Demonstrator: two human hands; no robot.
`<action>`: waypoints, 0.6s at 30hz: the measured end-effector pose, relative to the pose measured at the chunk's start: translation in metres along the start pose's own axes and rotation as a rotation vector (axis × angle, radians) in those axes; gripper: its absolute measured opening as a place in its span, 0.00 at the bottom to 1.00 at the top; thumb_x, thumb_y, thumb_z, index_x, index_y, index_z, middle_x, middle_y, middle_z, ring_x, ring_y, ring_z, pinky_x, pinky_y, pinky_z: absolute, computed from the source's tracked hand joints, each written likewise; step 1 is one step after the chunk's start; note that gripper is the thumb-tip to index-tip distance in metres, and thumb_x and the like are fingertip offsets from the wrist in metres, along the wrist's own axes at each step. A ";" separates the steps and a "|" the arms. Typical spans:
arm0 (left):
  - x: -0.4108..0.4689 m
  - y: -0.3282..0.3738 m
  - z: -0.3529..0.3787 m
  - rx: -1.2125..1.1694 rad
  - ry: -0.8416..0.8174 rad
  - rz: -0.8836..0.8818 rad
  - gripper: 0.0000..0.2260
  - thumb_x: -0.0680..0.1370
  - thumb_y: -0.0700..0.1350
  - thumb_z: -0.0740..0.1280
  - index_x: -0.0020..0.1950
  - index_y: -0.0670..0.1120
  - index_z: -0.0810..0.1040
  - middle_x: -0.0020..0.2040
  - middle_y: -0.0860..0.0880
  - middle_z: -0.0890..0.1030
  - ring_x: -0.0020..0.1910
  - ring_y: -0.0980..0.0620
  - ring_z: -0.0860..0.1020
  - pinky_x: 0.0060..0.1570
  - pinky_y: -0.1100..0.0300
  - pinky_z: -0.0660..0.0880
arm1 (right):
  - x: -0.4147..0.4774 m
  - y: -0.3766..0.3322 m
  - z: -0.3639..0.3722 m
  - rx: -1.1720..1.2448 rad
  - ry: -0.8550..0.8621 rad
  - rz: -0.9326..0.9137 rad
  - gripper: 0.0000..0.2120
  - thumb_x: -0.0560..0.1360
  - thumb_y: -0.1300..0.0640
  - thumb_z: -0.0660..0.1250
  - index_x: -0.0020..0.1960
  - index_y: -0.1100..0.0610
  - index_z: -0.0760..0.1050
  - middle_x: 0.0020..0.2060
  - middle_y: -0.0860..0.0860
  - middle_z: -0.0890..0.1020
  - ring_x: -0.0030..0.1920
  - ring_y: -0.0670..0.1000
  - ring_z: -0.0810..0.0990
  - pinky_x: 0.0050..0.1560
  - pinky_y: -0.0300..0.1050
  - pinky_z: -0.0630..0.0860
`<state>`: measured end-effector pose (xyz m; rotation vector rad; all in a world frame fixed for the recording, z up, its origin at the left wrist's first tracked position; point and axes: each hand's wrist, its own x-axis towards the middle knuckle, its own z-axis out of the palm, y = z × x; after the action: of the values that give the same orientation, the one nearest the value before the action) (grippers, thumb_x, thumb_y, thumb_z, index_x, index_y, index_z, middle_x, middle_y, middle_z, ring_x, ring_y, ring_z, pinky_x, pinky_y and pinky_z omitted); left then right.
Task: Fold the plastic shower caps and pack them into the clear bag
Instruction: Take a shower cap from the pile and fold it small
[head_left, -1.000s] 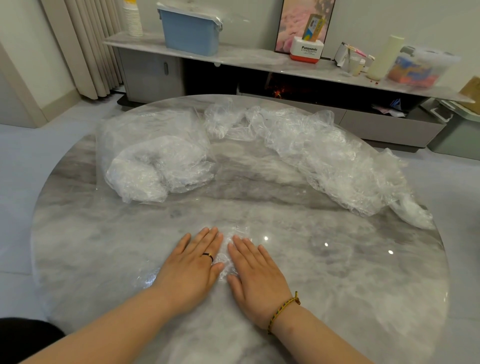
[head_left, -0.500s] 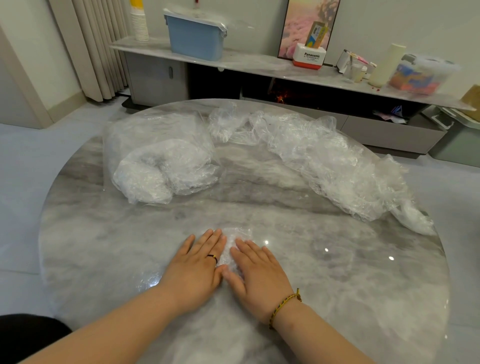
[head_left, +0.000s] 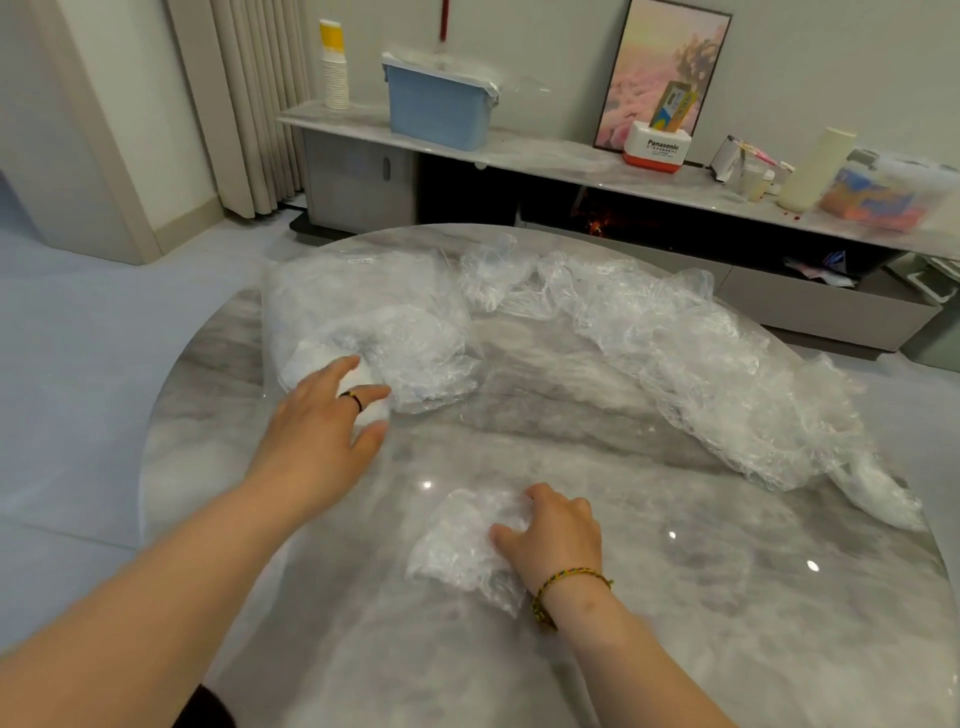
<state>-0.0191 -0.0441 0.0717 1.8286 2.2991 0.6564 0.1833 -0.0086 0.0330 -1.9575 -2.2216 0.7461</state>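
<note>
the right hand (head_left: 551, 543) is curling its fingers over a folded shower cap (head_left: 457, 553), pinning it to the near part of the marble table (head_left: 701, 639). the left hand (head_left: 317, 436) is reaching out with fingers spread and holding nothing, its tips lying over the clear bag (head_left: 374, 317) at the far left (contact is unclear). loose caps (head_left: 701, 364) are lying heaped along the far right. the film is looking feather-light, limp and springy, so gripping the folded bundle across its middle is probably the way to stop it unfolding.
</note>
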 end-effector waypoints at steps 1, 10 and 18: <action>0.005 -0.009 -0.007 0.025 -0.002 -0.068 0.18 0.79 0.47 0.60 0.70 0.50 0.68 0.76 0.49 0.53 0.74 0.48 0.54 0.70 0.55 0.53 | -0.001 -0.002 0.001 -0.028 -0.008 -0.017 0.19 0.76 0.48 0.60 0.66 0.54 0.67 0.60 0.51 0.72 0.63 0.52 0.65 0.61 0.40 0.64; 0.027 -0.052 -0.009 0.068 -0.128 -0.303 0.24 0.80 0.52 0.57 0.76 0.51 0.55 0.76 0.49 0.39 0.75 0.46 0.44 0.71 0.50 0.53 | 0.006 -0.032 -0.014 0.780 0.073 0.054 0.05 0.76 0.63 0.61 0.43 0.60 0.66 0.40 0.54 0.72 0.33 0.50 0.75 0.34 0.46 0.74; 0.032 -0.054 0.003 0.054 -0.057 -0.258 0.27 0.82 0.48 0.53 0.76 0.44 0.43 0.77 0.49 0.44 0.75 0.50 0.46 0.73 0.56 0.46 | 0.064 -0.121 -0.011 1.091 -0.178 0.149 0.06 0.77 0.66 0.58 0.50 0.60 0.72 0.42 0.57 0.75 0.29 0.51 0.74 0.18 0.36 0.72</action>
<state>-0.0744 -0.0220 0.0525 1.5106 2.4776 0.5015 0.0665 0.0482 0.0766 -1.4710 -1.1973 1.7086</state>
